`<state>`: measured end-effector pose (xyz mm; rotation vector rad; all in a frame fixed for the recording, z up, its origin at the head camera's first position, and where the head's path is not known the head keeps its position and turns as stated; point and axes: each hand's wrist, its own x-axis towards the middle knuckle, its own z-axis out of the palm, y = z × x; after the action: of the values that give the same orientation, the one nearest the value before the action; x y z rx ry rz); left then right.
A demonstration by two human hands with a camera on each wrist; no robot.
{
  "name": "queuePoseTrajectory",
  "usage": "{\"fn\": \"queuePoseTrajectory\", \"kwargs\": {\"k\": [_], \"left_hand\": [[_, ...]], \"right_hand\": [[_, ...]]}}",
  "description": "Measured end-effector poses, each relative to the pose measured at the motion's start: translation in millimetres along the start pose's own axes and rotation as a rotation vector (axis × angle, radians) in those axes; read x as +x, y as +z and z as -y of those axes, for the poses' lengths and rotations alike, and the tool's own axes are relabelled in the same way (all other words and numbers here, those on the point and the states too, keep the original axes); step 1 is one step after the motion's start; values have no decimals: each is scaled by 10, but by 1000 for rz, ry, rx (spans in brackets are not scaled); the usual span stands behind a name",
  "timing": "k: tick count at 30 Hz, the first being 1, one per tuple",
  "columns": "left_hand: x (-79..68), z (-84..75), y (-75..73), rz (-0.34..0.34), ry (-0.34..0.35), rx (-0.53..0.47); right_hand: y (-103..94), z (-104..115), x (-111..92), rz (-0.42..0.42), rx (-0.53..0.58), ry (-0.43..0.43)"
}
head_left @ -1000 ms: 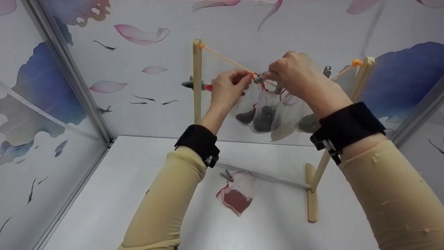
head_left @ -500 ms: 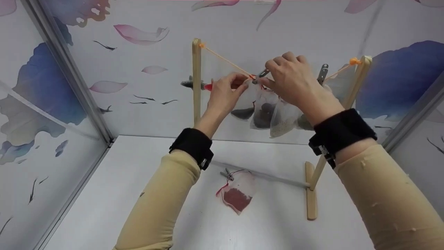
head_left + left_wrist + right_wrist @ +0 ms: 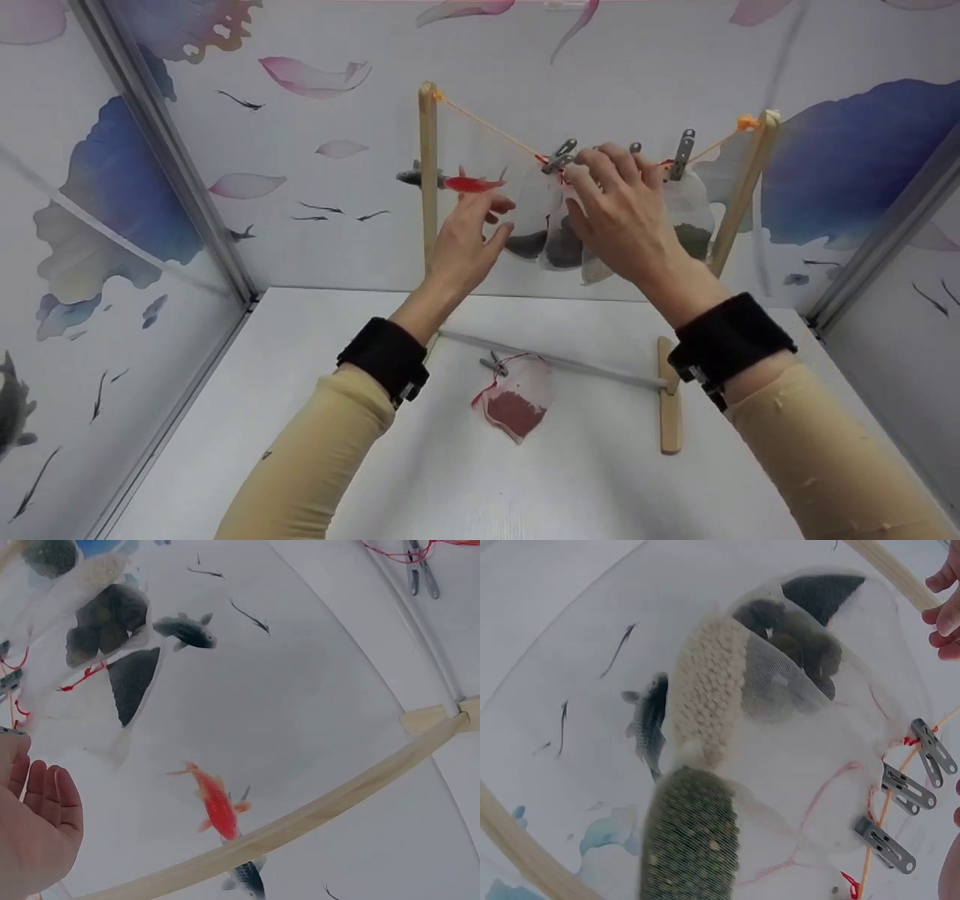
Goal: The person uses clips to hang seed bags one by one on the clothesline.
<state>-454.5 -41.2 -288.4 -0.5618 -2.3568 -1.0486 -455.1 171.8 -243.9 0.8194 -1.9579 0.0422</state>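
Note:
My left hand is held away from the line, fingers loosely bent with nothing in them. My right hand hovers in front of the orange string, its fingers bent and apart, near a metal clothespin. That clothespin grips the string and the neck of a mesh bag with black contents. Beside it hang a bag of dark lumps, a bag of pale beads and a bag of green beans or pellets. More clothespins grip the string, partly hidden by my right hand in the head view.
Wooden posts carry the string, joined low down by a grey rod. On the white table lies a mesh bag of reddish powder with a loose clothespin. A printed wall stands close behind.
My right hand has let go of the clothespin, which stays on the string. My left hand has released the bag's neck and drawn down and left. The view has shifted slightly.

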Motion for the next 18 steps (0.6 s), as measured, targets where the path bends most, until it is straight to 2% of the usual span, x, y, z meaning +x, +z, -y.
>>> {"fn": "queuePoseTrajectory", "kwargs": {"k": [4, 6, 8, 10, 12, 15, 18], "left_hand": [[-289, -5, 58, 58, 40, 36], [-439, 16, 110, 96, 61, 46], [-591, 48, 167, 143, 72, 48], [-748, 95, 226, 208, 59, 45], [-901, 165, 292, 277, 34, 48], [-1122, 313, 403, 374, -37, 65], [-1324, 488, 521, 436, -102, 97]], "right_hand": [[43, 188, -310, -63, 118, 0], [73, 291, -481, -46, 151, 17], [94, 401, -665, 18, 189, 51], [114, 518, -855, 130, 254, 95], [136, 640, -1061, 287, 355, 145], [194, 827, -1399, 549, 545, 232], [269, 1006, -1756, 747, 693, 324]]}}
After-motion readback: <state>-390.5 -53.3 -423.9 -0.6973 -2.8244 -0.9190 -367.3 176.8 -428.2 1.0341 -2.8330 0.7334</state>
